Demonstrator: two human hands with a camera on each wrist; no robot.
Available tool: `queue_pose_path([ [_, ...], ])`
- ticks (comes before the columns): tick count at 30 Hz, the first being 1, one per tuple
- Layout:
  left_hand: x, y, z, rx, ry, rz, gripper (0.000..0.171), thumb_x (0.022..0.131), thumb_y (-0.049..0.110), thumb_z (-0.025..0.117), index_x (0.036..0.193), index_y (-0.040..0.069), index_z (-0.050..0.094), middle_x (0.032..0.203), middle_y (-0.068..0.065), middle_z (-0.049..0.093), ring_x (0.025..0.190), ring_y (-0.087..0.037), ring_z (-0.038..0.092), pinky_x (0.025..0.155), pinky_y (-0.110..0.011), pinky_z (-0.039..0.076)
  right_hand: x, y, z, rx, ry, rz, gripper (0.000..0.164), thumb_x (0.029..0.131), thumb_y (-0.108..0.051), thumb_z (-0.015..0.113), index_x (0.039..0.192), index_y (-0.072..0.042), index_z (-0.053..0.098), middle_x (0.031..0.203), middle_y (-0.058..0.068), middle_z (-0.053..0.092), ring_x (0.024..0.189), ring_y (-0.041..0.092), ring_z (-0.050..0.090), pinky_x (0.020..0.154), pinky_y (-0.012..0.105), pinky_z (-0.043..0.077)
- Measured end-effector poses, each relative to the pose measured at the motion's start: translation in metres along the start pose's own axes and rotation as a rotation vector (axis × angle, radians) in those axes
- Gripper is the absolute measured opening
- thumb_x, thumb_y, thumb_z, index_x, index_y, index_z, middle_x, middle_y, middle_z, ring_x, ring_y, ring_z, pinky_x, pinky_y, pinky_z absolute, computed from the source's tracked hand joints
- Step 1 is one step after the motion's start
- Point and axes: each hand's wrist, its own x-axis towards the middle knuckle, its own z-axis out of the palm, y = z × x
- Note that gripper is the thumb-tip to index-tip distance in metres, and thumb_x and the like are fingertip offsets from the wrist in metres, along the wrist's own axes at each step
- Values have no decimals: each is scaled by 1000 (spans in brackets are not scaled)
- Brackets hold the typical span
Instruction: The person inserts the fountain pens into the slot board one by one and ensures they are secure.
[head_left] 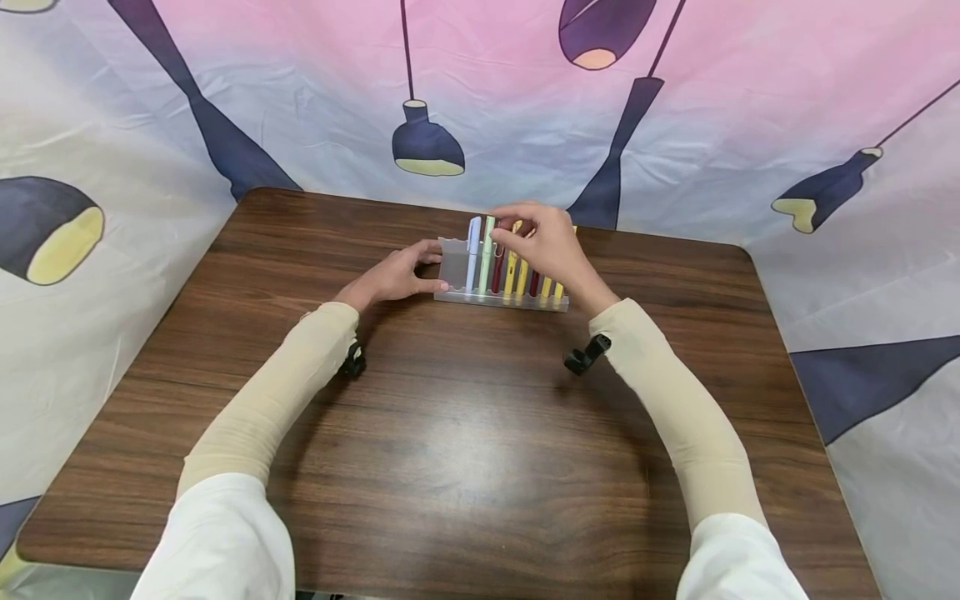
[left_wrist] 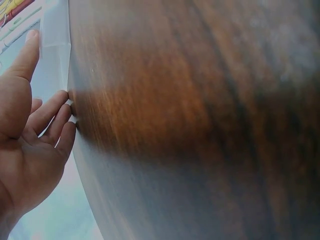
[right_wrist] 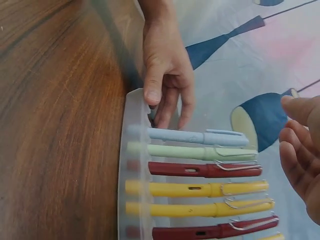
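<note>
A clear pen rack (head_left: 453,265) stands at the table's far side, holding a row of capped pens upright. From the left come a light blue pen (right_wrist: 195,136), a light green pen (right_wrist: 195,152), a dark red pen (right_wrist: 200,169), then yellow pens and another dark red one. My left hand (head_left: 393,277) touches the rack's left end, thumb at the front ledge and relaxed fingers toward the back. Above the row, my right hand (head_left: 551,242) is near the light green pen's top. The right wrist view shows its thumb and fingers apart, clear of the pen caps.
Dark wood-grain tabletop (head_left: 465,433) spreads in front of the rack. A printed cloth backdrop (head_left: 510,125) hangs close behind the table's far edge. Small black wrist cameras (head_left: 587,354) stick out from both sleeves.
</note>
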Motion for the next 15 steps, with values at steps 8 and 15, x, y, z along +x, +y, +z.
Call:
queue_pose_path([
  [8, 1, 0, 0, -10, -3, 12, 86, 94, 41, 74, 160, 11, 29, 155, -16, 47, 148, -30, 38, 121, -51, 29, -26, 3, -27, 21, 110, -23, 32, 94, -34, 77, 123, -21, 77, 98, -3, 73, 76, 8, 65, 65, 27, 52],
  [15, 0, 1, 0, -15, -11, 22, 83, 95, 37, 74, 160, 11, 29, 156, -16, 46, 147, -28, 40, 121, -51, 29, -53, 12, -49, 56, 220, -10, 29, 91, -24, 81, 118, -16, 79, 96, 3, 73, 76, 9, 65, 67, 20, 51],
])
